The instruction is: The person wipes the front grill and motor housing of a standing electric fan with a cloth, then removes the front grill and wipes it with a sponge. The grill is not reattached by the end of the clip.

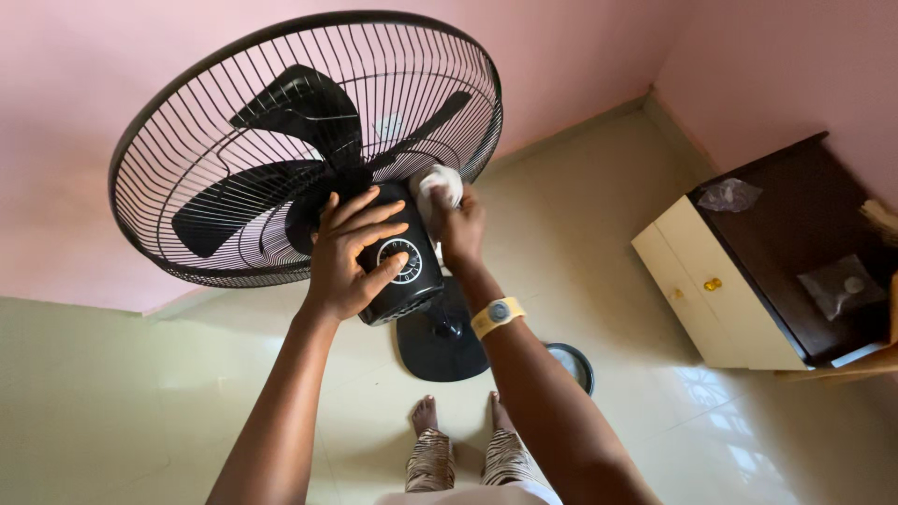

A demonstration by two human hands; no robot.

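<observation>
A black standing fan (309, 140) with a round wire cage and dark blades stands in front of me on a black base (440, 341). My left hand (351, 252) lies spread over the black motor housing (402, 271), beside its round dial. My right hand (458, 224) presses a white cloth (438, 184) against the housing just behind the cage. A yellow wristwatch (498, 314) sits on my right wrist.
A cream drawer cabinet with a dark top (748, 271) stands at the right, with clear plastic bags lying on it. A round dark dish (572, 363) lies on the tiled floor by the fan base. My bare feet (458, 411) stand below. Pink walls surround.
</observation>
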